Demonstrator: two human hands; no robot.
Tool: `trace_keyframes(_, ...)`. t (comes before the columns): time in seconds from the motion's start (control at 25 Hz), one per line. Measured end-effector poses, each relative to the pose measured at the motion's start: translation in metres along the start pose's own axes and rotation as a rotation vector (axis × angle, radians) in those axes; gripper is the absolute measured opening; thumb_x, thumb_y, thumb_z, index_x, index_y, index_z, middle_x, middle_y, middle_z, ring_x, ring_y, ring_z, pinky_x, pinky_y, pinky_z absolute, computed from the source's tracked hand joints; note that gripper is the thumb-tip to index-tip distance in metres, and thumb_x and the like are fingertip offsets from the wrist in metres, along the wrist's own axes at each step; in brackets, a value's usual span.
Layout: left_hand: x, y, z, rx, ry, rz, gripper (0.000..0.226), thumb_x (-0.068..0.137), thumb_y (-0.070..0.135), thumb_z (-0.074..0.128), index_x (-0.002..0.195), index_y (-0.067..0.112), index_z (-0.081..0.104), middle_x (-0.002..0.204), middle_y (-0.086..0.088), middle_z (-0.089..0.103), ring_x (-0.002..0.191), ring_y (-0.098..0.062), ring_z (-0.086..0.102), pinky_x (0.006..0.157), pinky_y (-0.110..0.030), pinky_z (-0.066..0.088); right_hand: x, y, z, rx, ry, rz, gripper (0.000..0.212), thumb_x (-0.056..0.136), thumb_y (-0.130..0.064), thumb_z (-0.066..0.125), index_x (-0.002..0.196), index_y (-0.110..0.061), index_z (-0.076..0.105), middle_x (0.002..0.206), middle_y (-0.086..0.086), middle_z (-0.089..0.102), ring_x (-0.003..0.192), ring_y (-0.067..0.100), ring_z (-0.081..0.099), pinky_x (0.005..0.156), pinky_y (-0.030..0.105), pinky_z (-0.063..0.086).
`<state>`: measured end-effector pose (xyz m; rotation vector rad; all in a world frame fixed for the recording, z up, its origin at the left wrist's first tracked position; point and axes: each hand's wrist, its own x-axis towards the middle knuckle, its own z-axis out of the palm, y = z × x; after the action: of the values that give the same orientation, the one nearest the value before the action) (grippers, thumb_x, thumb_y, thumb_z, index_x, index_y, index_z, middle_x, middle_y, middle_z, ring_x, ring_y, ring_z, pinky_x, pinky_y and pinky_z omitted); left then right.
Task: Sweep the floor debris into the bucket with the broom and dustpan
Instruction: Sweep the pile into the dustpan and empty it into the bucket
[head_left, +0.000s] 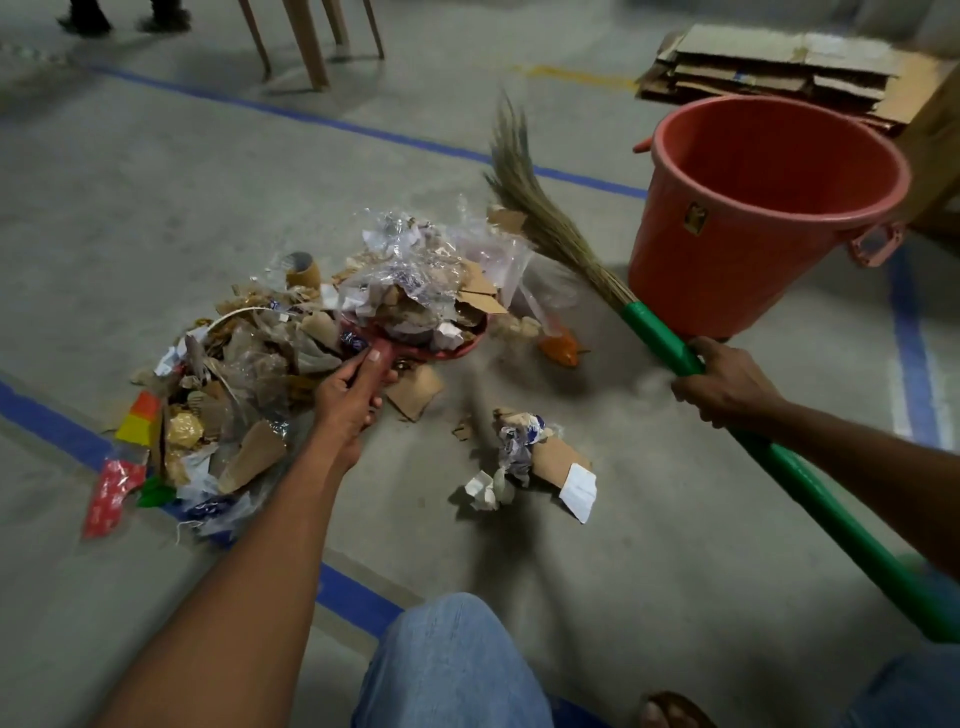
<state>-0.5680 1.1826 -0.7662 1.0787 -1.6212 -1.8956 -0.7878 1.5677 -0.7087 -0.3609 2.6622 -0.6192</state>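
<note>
The bucket (727, 249) is salmon-orange. The broom (660, 338) has a bright green handle and straw-tan bristles. The dustpan (447, 355) is red. The floor (156, 182) is dull grey, crossed by blue tape (363, 130) and one faint yellow line (571, 73). The debris (249, 364) is mostly brown card, white paper and clear plastic, with a red wrapper (109, 493) speckled white, a yellow-and-orange scrap (137, 421) and a green bit (153, 493). The cardboard (779, 67) is brown; the jeans (447, 665) pale blue.
</note>
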Motion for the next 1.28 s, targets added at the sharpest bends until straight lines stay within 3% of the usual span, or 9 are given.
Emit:
trace_keyframes(0.2,0.009,0.019,0.021,-0.005,-0.027,0.031,0.040,0.098,0.040,0.067,0.129,0.016,0.070,0.092,-0.002,0.073,0.049,-0.004,0.042,0.036,-0.015,0.030,-0.006,-0.001,-0.002,0.072,-0.023,0.069,0.047,0.082,-0.013,0.068,0.124,-0.016,0.048,0.089,0.016,0.067,0.061,0.024,0.064,0.051,0.033,0.058)
trace_keyframes(0.32,0.014,0.033,0.034,-0.045,-0.078,0.064,0.043,0.098,0.043,0.066,0.128,0.012,0.069,0.088,-0.002,0.071,0.048,-0.004,0.041,0.035,-0.014,0.028,-0.010,0.007,-0.005,0.053,-0.077,0.099,0.042,0.081,-0.011,0.067,0.118,-0.015,0.050,0.089,0.015,0.068,0.062,0.024,0.065,0.051,0.032,0.058)
trace_keyframes(0.48,0.014,0.059,0.052,-0.043,-0.123,0.089,0.025,0.097,0.039,0.067,0.109,0.018,0.074,0.086,-0.002,0.074,0.046,-0.005,0.039,0.034,-0.014,0.025,-0.016,0.018,-0.009,-0.013,-0.154,0.140,0.033,0.081,-0.011,0.066,0.113,-0.012,0.055,0.088,0.014,0.069,0.061,0.022,0.064,0.048,0.028,0.054)
trace_keyframes(0.64,0.012,0.082,0.070,0.001,-0.150,0.047,0.032,0.096,0.035,0.070,0.119,0.012,0.071,0.091,-0.008,0.074,0.043,-0.003,0.041,0.033,-0.015,0.028,-0.019,0.021,-0.010,-0.051,-0.204,0.161,0.031,0.083,-0.013,0.066,0.112,-0.011,0.055,0.091,0.014,0.068,0.063,0.022,0.065,0.050,0.028,0.055)
trace_keyframes(0.92,0.012,0.114,0.097,0.071,-0.216,0.031,0.034,0.094,0.038,0.072,0.116,0.012,0.071,0.093,-0.007,0.077,0.047,-0.004,0.042,0.032,-0.014,0.027,-0.018,0.014,-0.012,-0.031,-0.218,0.160,0.032,0.081,-0.014,0.068,0.111,-0.012,0.056,0.090,0.012,0.067,0.063,0.022,0.065,0.048,0.027,0.054)
trace_keyframes(1.28,0.007,0.183,0.222,0.163,-0.348,0.100,0.025,0.090,0.039,0.077,0.098,0.017,0.073,0.086,-0.005,0.077,0.045,-0.004,0.041,0.034,-0.015,0.026,-0.016,0.021,-0.022,0.053,-0.211,0.147,0.040,0.076,-0.015,0.068,0.114,-0.012,0.056,0.090,0.012,0.069,0.060,0.022,0.067,0.052,0.035,0.061)
